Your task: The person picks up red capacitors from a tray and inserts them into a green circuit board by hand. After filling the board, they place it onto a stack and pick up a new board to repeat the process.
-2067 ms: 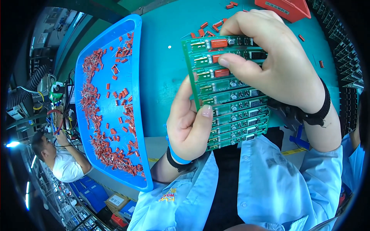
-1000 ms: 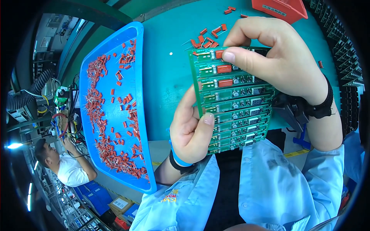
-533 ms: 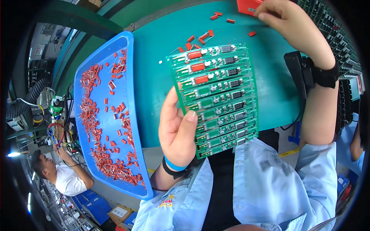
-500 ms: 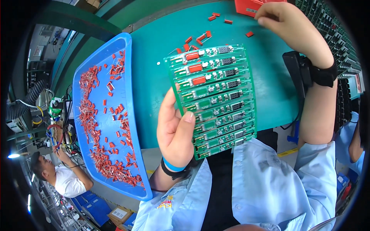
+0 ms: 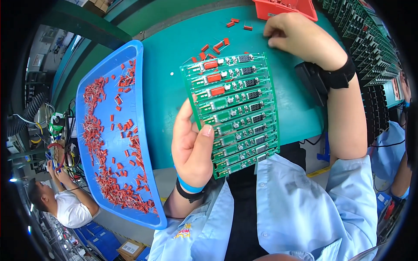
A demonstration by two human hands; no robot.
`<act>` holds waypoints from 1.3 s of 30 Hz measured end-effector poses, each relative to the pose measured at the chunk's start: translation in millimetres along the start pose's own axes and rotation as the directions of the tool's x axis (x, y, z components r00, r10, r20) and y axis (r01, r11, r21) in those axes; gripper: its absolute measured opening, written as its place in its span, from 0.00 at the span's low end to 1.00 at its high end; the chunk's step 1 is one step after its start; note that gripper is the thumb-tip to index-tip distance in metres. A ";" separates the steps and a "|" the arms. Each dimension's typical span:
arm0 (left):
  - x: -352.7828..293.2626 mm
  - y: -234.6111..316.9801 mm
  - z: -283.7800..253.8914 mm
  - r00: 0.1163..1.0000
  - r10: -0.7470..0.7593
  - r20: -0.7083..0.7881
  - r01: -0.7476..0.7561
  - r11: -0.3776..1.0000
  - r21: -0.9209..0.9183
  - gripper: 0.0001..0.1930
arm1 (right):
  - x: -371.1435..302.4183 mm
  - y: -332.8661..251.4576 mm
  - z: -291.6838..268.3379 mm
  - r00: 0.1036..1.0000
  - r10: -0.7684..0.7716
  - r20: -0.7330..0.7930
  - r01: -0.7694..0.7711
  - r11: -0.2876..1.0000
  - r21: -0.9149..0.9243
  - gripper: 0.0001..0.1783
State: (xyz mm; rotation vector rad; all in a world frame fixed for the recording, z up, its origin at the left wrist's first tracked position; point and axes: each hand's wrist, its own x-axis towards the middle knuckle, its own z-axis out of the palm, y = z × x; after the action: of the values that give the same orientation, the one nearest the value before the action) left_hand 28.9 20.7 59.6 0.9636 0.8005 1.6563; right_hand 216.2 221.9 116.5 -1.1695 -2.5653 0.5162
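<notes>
My left hand (image 5: 191,148) grips the left edge of a green circuit board panel (image 5: 244,126), thumb on top, holding it tilted above the bench. The panel has several parallel strips with black digit displays. Red capacitors (image 5: 214,78) sit in its top three strips; the lower strips show bare spots there. My right hand (image 5: 294,39) is over the mat beyond the panel's upper right corner, with its fingers curled and closed. Anything between those fingertips is hidden. Several loose red capacitors (image 5: 217,47) lie on the mat just beyond the panel.
A blue tray (image 5: 140,108) with many red capacitors stands at the left. At the far right are a red bin (image 5: 261,11) and rows of green boards (image 5: 370,48). The green mat (image 5: 165,100) covers the bench. Another person (image 5: 69,204) works at the left.
My right hand has come down from beside the red bin onto the mat, where a loose capacitor lay and is now covered. My left hand still holds the panel. The view has shifted slightly.
</notes>
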 end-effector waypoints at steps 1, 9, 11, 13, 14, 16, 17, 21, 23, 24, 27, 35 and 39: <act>-0.2 1.3 0.0 1.000 -0.002 -0.002 0.002 1.000 0.013 0.27 | 0.0 -1.4 -3.5 0.999 0.043 0.021 -0.045 0.994 0.099 0.08; 3.3 1.6 2.0 1.000 0.019 0.016 -0.019 1.000 0.023 0.26 | -2.0 6.8 -3.0 0.999 -0.030 -0.019 0.030 1.000 -0.009 0.09; 3.9 0.4 3.2 1.000 0.020 0.009 -0.020 0.999 0.024 0.27 | -0.4 8.5 -4.4 0.998 -0.051 -0.028 0.050 0.998 -0.033 0.09; 4.0 0.4 5.7 1.000 0.015 -0.002 -0.015 1.000 0.026 0.27 | 0.6 11.1 -4.9 0.997 -0.073 -0.037 0.070 0.996 -0.059 0.10; 5.0 2.6 9.8 1.000 0.012 -0.003 -0.012 1.000 0.026 0.27 | -0.6 12.1 -7.3 0.996 -0.081 -0.045 0.077 0.994 -0.074 0.10; 9.0 1.1 19.4 0.998 0.027 -0.048 -0.024 0.998 0.064 0.27 | 1.3 17.8 -4.2 0.993 -0.097 -0.061 0.088 0.987 -0.134 0.10; 8.8 2.6 26.5 0.994 0.036 -0.099 -0.025 0.993 0.118 0.27 | 0.5 20.9 -4.9 0.992 -0.101 -0.072 0.088 0.982 -0.166 0.11; 0.8 30.9 43.0 0.975 0.020 -0.220 0.045 0.957 0.287 0.27 | 14.5 5.1 -2.6 0.988 -0.109 0.112 0.121 0.987 -0.107 0.09; -10.9 38.6 55.0 0.960 0.045 -0.278 0.060 0.932 0.357 0.26 | 9.3 0.0 -9.3 0.978 -0.200 0.055 0.201 0.980 -0.001 0.09; -14.9 37.6 61.9 0.949 0.067 -0.309 0.066 0.914 0.401 0.25 | 6.4 0.2 -17.7 0.973 -0.229 0.008 0.228 0.970 0.087 0.08; -13.1 32.0 101.6 0.960 0.041 -0.277 0.048 0.951 0.306 0.25 | -8.9 16.9 -47.1 0.977 -0.204 -0.065 0.212 0.962 0.172 0.08; 5.1 -17.0 188.0 0.990 -0.008 -0.141 0.028 0.990 0.140 0.23 | -76.9 81.6 -133.5 0.976 -0.137 -0.172 0.176 0.956 0.234 0.09; 6.9 -22.7 200.2 0.993 -0.019 -0.118 0.034 0.992 0.122 0.23 | -89.3 84.8 -145.5 0.985 -0.105 -0.139 0.139 0.953 0.269 0.09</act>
State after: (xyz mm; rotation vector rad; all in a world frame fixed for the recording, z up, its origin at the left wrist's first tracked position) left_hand 215.0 43.5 133.5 0.9440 1.0001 1.6673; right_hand 386.0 235.1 202.1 -0.9098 -2.3483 0.7243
